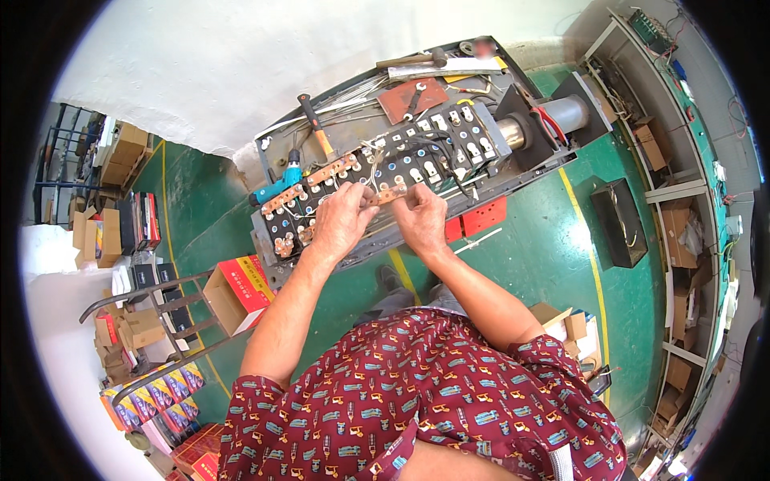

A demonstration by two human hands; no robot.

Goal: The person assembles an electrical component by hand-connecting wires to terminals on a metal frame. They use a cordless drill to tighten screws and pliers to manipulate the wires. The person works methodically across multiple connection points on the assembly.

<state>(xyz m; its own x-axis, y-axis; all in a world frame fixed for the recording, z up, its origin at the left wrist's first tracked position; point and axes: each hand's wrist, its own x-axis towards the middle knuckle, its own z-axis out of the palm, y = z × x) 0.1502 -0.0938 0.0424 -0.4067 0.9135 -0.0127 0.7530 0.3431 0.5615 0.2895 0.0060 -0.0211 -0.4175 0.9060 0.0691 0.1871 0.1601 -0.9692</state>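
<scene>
A short copper strip [389,195] spans the gap between my hands. My left hand [343,216] pinches its left end, and my right hand [420,215] grips the right end. Both hands are over the near edge of a long black block of cells [383,154] with rows of bolted terminals. Other copper strips [333,171] join terminals on its left part; metal tabs stand on the right part. Thin white wires [374,164] run across the middle. A teal cordless drill [278,187] rests at the block's left end. Behind it lies a hammer [316,126] with an orange-and-black handle.
On the bench lie a wrench [415,101], a reddish-brown plate [395,103], a mallet [438,58] and red-handled pliers [549,127]. A red-and-yellow carton [247,287] stands at near left beside a cart rail [152,293]. Shelving [676,192] lines the right; a black box [620,223] sits on the floor.
</scene>
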